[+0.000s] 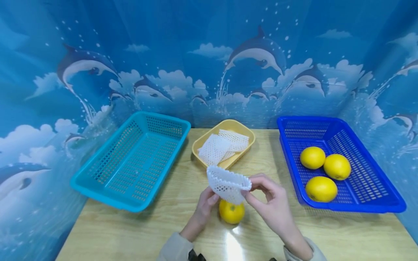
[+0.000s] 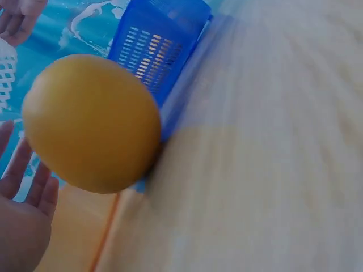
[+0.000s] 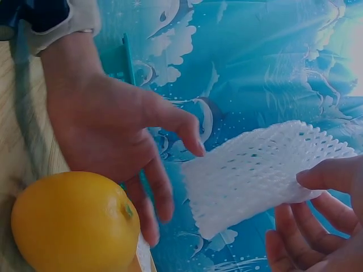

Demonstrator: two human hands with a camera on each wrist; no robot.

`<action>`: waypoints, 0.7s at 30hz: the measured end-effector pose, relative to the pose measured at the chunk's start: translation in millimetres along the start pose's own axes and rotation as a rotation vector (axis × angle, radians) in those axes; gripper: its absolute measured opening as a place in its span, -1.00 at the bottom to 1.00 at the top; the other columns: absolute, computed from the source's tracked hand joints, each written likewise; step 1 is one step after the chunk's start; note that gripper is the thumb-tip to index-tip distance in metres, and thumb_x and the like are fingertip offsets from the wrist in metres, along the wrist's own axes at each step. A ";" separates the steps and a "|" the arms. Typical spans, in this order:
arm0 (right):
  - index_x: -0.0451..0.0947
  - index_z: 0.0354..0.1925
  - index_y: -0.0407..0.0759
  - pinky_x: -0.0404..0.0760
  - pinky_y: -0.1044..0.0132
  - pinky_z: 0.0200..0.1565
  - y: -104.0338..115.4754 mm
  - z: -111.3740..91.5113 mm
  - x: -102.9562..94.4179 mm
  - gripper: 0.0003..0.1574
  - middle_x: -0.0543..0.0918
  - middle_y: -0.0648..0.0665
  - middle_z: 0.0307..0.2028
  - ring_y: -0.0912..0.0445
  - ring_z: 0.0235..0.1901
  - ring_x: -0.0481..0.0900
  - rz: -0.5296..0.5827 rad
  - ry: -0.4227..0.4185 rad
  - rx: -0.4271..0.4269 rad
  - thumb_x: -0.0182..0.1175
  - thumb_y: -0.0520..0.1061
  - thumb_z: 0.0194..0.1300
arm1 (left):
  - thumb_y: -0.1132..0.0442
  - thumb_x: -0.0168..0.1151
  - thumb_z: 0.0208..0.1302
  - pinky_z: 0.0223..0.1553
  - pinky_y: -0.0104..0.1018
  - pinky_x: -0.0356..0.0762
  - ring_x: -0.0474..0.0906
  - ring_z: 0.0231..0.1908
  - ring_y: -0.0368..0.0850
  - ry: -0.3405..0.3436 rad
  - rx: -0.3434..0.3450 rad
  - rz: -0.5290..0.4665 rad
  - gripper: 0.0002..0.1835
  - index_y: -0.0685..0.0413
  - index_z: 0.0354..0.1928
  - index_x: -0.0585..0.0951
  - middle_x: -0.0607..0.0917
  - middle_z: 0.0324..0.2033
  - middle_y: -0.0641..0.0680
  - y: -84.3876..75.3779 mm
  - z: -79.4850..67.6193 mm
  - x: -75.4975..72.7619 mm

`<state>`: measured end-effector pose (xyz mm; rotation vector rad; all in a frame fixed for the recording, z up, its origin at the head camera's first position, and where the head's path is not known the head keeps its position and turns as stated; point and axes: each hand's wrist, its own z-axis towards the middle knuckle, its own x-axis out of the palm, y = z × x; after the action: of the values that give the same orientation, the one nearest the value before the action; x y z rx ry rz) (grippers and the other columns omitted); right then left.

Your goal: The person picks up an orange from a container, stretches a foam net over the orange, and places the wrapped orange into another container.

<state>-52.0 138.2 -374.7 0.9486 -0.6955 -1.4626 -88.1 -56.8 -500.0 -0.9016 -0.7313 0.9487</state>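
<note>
Above the table, my right hand point(image 1: 271, 203) pinches a white foam fruit net point(image 1: 228, 185) by its right edge, thumb on one side and fingers on the other. The net's upper mouth gapes. In the right wrist view, my left hand point(image 3: 108, 119) has its fingers loosely extended, with the thumb tip close to the free end of the net point(image 3: 255, 170). A yellow, orange-like fruit point(image 1: 232, 212) sits on the table below the net, between both hands. It looms large in the left wrist view, the fruit point(image 2: 93, 124) overlapping the tips of my left fingers point(image 2: 39, 187).
A blue basket point(image 1: 369, 209) at the right contains 3 yellow fruits point(image 1: 321, 189). Behind my hands, a small yellow tray point(image 1: 196, 145) contains more white foam nets point(image 1: 215, 148). A teal basket point(image 1: 130, 170) stands at the left. A dolphin-print curtain point(image 1: 196, 54) hangs behind the table.
</note>
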 end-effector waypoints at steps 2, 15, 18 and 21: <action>0.65 -0.21 -0.26 0.60 0.37 -0.08 0.7 -1.9 -0.1 -0.62 0.66 -0.13 -0.25 0.11 -0.23 0.58 -0.004 0.008 0.014 0.32 -0.59 0.04 | 0.22 -0.06 0.40 0.11 -0.26 0.52 0.56 0.02 -0.20 -0.037 0.020 -0.040 -0.50 0.58 0.17 0.40 0.66 0.02 -0.01 -5.9 1.8 -0.3; 0.60 -0.09 -0.38 0.62 0.33 -0.06 5.8 -9.0 0.7 -0.58 0.68 -0.17 -0.15 0.09 -0.17 0.63 0.200 0.062 0.039 0.25 -0.62 0.06 | 0.35 0.04 0.28 0.12 -0.33 0.47 0.55 -0.01 -0.19 -0.100 -0.260 -0.784 -0.60 0.03 0.15 0.59 0.66 0.00 -0.03 -54.8 10.2 18.4; 0.58 -0.03 -0.36 0.62 0.30 -0.04 5.8 -9.4 -0.8 -0.57 0.67 -0.16 -0.11 0.07 -0.13 0.63 0.259 0.115 0.092 0.24 -0.58 0.11 | 0.30 0.06 0.31 0.23 -0.26 0.39 0.51 0.08 -0.14 -0.088 -0.314 -0.908 -0.59 0.06 0.21 0.53 0.62 0.07 -0.01 -62.9 10.2 20.8; 0.54 0.04 -0.32 0.62 0.25 0.02 2.6 -8.5 -2.6 -0.51 0.65 -0.14 -0.05 0.07 -0.07 0.62 0.430 0.191 0.122 0.18 -0.58 0.14 | 0.30 0.02 0.33 0.28 -0.22 0.34 0.49 0.14 -0.11 -0.059 -0.321 -1.003 -0.56 0.06 0.25 0.47 0.60 0.11 0.01 -68.1 9.9 23.5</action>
<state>-43.3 141.3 -376.2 0.9475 -0.7966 -0.9488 -62.4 -52.4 -432.2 -0.6401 -1.2379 -0.0374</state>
